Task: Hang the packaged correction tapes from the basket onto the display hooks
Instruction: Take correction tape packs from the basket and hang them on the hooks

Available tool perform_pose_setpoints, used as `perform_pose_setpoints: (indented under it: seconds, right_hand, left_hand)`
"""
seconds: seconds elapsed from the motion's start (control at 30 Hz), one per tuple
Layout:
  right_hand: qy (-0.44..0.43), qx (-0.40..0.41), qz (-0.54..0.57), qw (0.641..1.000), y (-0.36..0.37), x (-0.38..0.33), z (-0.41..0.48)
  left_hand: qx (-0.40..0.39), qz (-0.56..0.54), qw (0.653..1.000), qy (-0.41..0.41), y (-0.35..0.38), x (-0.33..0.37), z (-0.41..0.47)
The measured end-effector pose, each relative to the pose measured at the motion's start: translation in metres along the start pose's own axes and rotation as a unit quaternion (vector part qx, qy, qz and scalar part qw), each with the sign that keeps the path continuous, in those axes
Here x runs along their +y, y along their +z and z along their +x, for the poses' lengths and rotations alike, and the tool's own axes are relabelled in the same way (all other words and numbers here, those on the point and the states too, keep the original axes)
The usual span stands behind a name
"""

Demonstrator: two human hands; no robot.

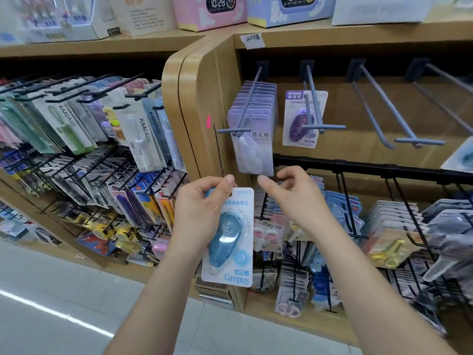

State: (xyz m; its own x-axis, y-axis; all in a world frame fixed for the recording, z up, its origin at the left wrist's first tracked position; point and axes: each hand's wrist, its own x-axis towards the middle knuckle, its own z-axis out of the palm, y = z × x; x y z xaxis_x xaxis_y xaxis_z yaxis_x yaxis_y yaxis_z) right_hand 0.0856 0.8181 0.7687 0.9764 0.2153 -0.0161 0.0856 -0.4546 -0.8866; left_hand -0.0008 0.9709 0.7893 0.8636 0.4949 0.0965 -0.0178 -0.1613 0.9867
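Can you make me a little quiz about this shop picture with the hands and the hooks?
1. True or false: the left hand holds a blue correction tape pack.
2. How many packs hang on the second grey hook from the left in the top row? A) none B) one C) a full stack
3. Fill in: the right hand is ____ (empty / holding a pack).

Key
1. True: thumb and fingers pinch the pack's top corner.
2. B: a single purple pack hangs there; the full stack is on the first hook.
3. Empty: its fingers are curled near the blue pack, gripping nothing.
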Motion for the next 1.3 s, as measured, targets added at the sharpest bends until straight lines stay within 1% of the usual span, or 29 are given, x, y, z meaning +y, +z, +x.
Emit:
perform_pose_setpoints:
  seconds: [0.03, 0.07, 0.1, 0.17, 0.2, 0.23, 0.27, 0.33, 0.37, 0.43, 0.5, 0.53, 0.7, 0.77, 0.87, 0.97, 1.2, 1.3]
  right_hand:
    - [0.004, -0.024, 0.016, 1.0, -0.01, 0.003, -0.008]
    - [0.004, -0.079, 0.042, 0.996, -0.021, 0.006, -0.016]
    - [0.002, -0.157, 0.061, 0.986, -0.031, 0.009, -0.023]
    - [-0.016, -0.315, 0.055, 0.947, -0.044, 0.017, -0.038]
    - [-0.031, -0.356, 0.035, 0.933, -0.047, 0.024, -0.043]
    - [-0.042, -0.363, 0.021, 0.931, -0.049, 0.028, -0.047]
    - [-0.039, -0.347, 0.02, 0.937, -0.05, 0.031, -0.05]
    - [-0.028, -0.287, 0.029, 0.957, -0.057, 0.037, -0.054]
    - [-0.025, -0.26, 0.031, 0.965, -0.061, 0.039, -0.056]
    - [-0.016, -0.213, 0.039, 0.976, -0.073, 0.049, -0.058]
    - [-0.019, -0.164, 0.046, 0.985, -0.084, 0.057, -0.061]
    - [-0.025, -0.143, 0.049, 0.988, -0.089, 0.061, -0.063]
    - [-0.056, -0.041, 0.125, 0.99, -0.103, 0.069, -0.068]
    - [-0.07, -0.01, 0.13, 0.989, -0.109, 0.069, -0.069]
    - [-0.088, 0.013, 0.118, 0.989, -0.115, 0.071, -0.069]
    - [-0.09, 0.019, 0.115, 0.989, -0.12, 0.074, -0.065]
    - [-0.074, -0.004, 0.13, 0.989, -0.124, 0.081, -0.065]
    - [-0.079, -0.005, 0.121, 0.99, -0.126, 0.082, -0.066]
  left_hand:
    - [0.003, 0.0, 1.0, 0.008, 0.005, 0.0, 0.0]
    - [0.007, -0.003, 1.0, 0.017, 0.011, 0.0, -0.001]
    - [0.014, -0.004, 0.999, 0.029, 0.018, 0.0, -0.001]
    - [0.031, -0.002, 0.998, 0.057, 0.033, 0.001, -0.003]
    - [0.04, -0.007, 0.997, 0.07, 0.041, 0.003, -0.004]
    - [0.043, -0.015, 0.996, 0.08, 0.05, 0.005, -0.006]
    - [0.041, -0.023, 0.995, 0.091, 0.058, 0.008, -0.008]
    - [0.019, -0.027, 0.993, 0.111, 0.072, 0.016, -0.012]
    - [-0.008, -0.03, 0.992, 0.121, 0.077, 0.02, -0.013]
    - [-0.09, -0.037, 0.986, 0.136, 0.085, 0.028, -0.016]
    - [-0.155, -0.049, 0.977, 0.137, 0.093, 0.035, -0.02]
    - [-0.165, -0.055, 0.975, 0.136, 0.098, 0.038, -0.022]
    - [-0.166, -0.093, 0.972, 0.135, 0.124, 0.056, -0.024]
    - [-0.164, -0.099, 0.971, 0.147, 0.134, 0.06, -0.022]
    - [-0.15, -0.1, 0.971, 0.157, 0.148, 0.066, -0.021]
    - [-0.132, -0.101, 0.972, 0.167, 0.159, 0.072, -0.02]
    - [-0.121, -0.083, 0.979, 0.139, 0.167, 0.068, -0.017]
    - [-0.114, -0.08, 0.978, 0.155, 0.167, 0.067, -0.022]
